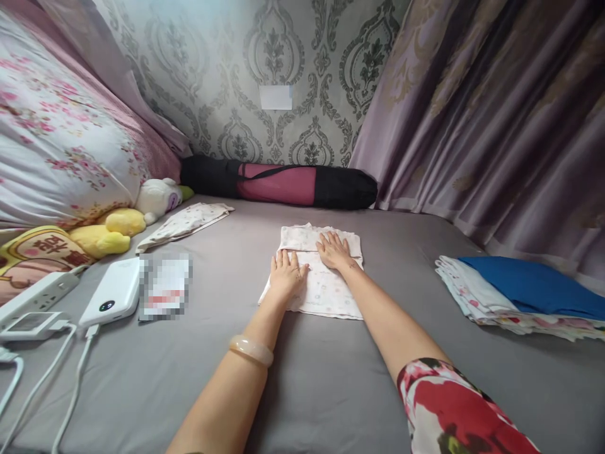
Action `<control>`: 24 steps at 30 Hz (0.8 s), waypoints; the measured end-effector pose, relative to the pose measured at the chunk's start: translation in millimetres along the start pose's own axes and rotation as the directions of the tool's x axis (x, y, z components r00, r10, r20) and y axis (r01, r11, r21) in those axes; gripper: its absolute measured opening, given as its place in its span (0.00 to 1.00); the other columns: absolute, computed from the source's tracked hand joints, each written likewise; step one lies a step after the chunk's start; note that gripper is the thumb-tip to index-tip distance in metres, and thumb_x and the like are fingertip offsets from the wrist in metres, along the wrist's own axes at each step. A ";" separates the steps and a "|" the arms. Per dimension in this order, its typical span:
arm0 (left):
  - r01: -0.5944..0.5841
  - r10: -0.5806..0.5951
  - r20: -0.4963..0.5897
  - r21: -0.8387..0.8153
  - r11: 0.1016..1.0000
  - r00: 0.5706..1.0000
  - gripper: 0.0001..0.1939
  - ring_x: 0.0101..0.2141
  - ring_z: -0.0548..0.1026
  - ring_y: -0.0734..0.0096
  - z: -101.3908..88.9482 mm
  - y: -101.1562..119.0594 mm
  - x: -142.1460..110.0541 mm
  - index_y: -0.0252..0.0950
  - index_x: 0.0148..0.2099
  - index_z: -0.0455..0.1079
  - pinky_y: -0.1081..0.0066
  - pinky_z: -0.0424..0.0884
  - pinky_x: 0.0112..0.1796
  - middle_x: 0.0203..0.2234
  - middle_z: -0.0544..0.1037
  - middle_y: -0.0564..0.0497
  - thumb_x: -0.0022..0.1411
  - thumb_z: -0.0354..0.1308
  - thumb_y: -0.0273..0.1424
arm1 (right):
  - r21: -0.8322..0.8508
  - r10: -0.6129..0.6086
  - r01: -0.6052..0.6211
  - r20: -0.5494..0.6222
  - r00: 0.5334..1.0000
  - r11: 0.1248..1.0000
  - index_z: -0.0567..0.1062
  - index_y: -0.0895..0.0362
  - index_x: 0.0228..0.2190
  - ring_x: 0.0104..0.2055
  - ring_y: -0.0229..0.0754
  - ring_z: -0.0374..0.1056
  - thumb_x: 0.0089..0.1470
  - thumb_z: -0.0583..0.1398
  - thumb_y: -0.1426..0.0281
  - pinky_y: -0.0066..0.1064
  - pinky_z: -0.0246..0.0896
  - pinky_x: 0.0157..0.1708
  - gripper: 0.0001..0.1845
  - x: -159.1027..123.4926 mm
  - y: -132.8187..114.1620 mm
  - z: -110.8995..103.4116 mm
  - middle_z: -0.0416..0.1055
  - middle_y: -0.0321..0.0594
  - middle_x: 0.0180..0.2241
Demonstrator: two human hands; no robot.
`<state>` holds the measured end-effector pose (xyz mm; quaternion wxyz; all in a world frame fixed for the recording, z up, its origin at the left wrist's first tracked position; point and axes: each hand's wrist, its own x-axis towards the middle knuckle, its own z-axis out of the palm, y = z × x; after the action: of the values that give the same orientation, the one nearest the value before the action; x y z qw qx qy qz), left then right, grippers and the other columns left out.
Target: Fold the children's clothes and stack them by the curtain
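Note:
A white cloth garment with a faint small print [326, 293] lies on the grey bed sheet in front of me, its far part folded over into a band. My left hand [287, 275] rests flat on its left side, fingers spread, near the fold's edge. Farther up and to the right, my right hand [334, 251] presses flat on the folded band with its fingers apart. Neither hand grips the fabric. What kind of garment it is I cannot tell.
At right lies a stack of folded clothes topped by a blue one [534, 284]. A printed cloth [189, 222], plush toys [158, 198], a power bank [113, 293] and a power strip [40, 296] with cables are at left. A long black-and-maroon bag [278, 183] lies along the wall.

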<state>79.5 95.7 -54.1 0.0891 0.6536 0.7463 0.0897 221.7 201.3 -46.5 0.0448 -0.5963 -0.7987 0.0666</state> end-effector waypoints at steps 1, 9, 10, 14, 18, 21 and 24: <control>0.001 -0.001 0.006 -0.004 1.000 1.000 0.36 0.68 0.42 0.51 0.5 0.1 0.0 0.26 0.69 0.47 0.51 0.42 0.63 0.68 0.45 0.33 0.69 0.33 0.46 | 0.000 -0.001 0.001 0.011 1.000 1.000 0.50 0.55 0.67 0.70 0.51 0.34 0.66 0.38 0.56 0.52 0.27 0.65 0.33 0.3 0.7 -0.7 0.40 0.45 0.69; 0.036 -0.036 0.015 -0.004 0.999 0.999 0.40 0.68 0.41 0.50 -0.1 3.5 -1.3 0.20 0.69 0.45 0.50 0.39 0.64 0.68 0.44 0.32 0.67 0.33 0.47 | 0.008 -0.077 0.076 0.033 0.997 0.997 0.50 0.59 0.67 0.71 0.49 0.30 0.66 0.40 0.60 0.50 0.23 0.66 0.32 8.8 -26.5 -17.6 0.35 0.47 0.70; 0.040 -0.039 0.018 -0.005 0.999 0.999 0.40 0.68 0.41 0.50 -0.4 3.8 -1.7 0.20 0.69 0.45 0.49 0.39 0.64 0.68 0.44 0.32 0.67 0.33 0.47 | 0.018 -0.124 0.124 0.011 0.992 0.992 0.49 0.59 0.67 0.71 0.48 0.30 0.66 0.40 0.60 0.49 0.22 0.66 0.32 11.0 -33.4 -16.6 0.35 0.46 0.70; 0.037 -0.037 -0.001 -0.013 0.999 0.999 0.39 0.68 0.42 0.50 -0.9 3.9 -3.3 0.21 0.69 0.47 0.48 0.40 0.63 0.68 0.45 0.32 0.67 0.34 0.47 | 0.043 -0.200 0.199 0.034 0.979 0.979 0.47 0.60 0.67 0.71 0.44 0.30 0.66 0.38 0.60 0.46 0.24 0.66 0.33 19.3 -53.0 -3.2 0.37 0.43 0.70; 0.036 -0.037 -0.023 -0.034 0.999 0.999 0.38 0.67 0.43 0.49 -1.1 4.0 -4.5 0.21 0.68 0.47 0.47 0.42 0.63 0.67 0.47 0.31 0.67 0.37 0.45 | 0.042 -0.188 0.186 0.068 0.980 0.982 0.46 0.62 0.67 0.71 0.43 0.33 0.66 0.36 0.61 0.44 0.26 0.67 0.33 22.9 -55.1 6.8 0.38 0.43 0.69; 0.046 -0.048 -0.043 -0.058 0.997 0.998 0.34 0.67 0.45 0.49 -2.0 5.1 -5.0 0.20 0.67 0.49 0.47 0.44 0.63 0.67 0.49 0.31 0.67 0.38 0.39 | 0.037 -0.185 0.182 0.094 0.978 0.982 0.47 0.62 0.67 0.71 0.44 0.33 0.65 0.37 0.60 0.45 0.27 0.67 0.34 25.0 -53.7 4.4 0.38 0.43 0.69; 0.054 -0.063 -0.099 -0.093 0.994 0.993 0.28 0.66 0.50 0.49 -5.5 6.2 -5.0 0.22 0.64 0.56 0.46 0.47 0.62 0.66 0.54 0.31 0.66 0.39 0.32 | 0.030 -0.175 0.172 0.115 0.978 0.985 0.50 0.62 0.66 0.70 0.46 0.35 0.65 0.38 0.60 0.46 0.28 0.66 0.33 29.4 -57.2 -2.0 0.41 0.45 0.69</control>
<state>84.6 91.5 -47.1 0.0831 0.6212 0.7639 0.1538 159.5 213.6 -35.7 0.0094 -0.5190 -0.8482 0.1052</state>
